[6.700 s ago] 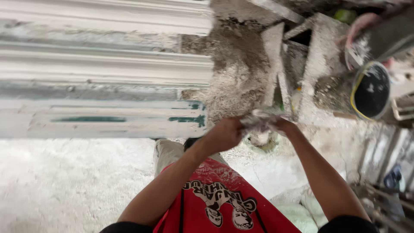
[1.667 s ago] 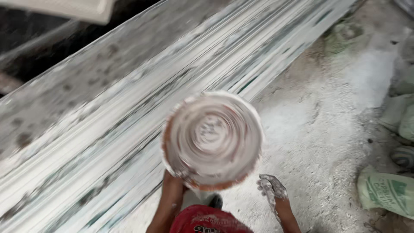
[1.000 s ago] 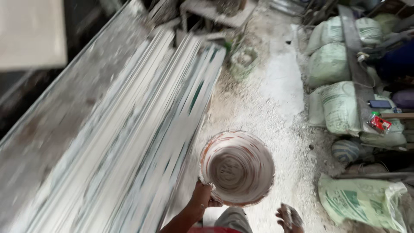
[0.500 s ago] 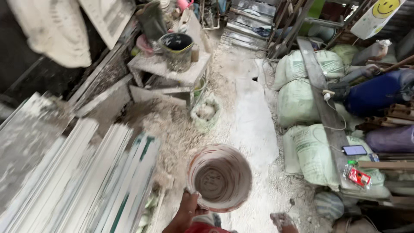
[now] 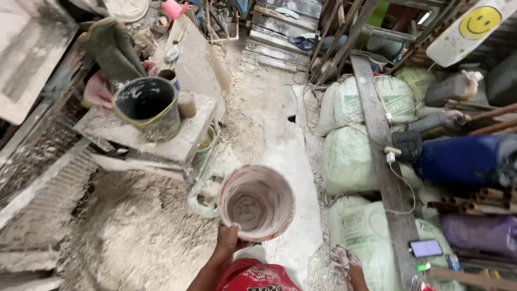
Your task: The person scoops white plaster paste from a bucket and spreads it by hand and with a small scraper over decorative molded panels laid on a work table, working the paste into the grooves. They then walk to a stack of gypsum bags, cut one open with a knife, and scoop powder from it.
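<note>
The left hand [image 5: 229, 240] grips the near rim of a round, plaster-crusted white bucket [image 5: 257, 202], held mouth-up at centre frame. The right hand [image 5: 344, 258] — caked in chalky powder — hangs loosely open at five o'clock, holding nothing. At ten o'clock, a dark cylindrical pail [image 5: 146, 106] stands on a dusty bench [image 5: 177, 146].

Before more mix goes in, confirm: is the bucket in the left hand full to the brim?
No. The bucket held by the left hand shows only smeared residue on its inner walls and bottom.
</note>
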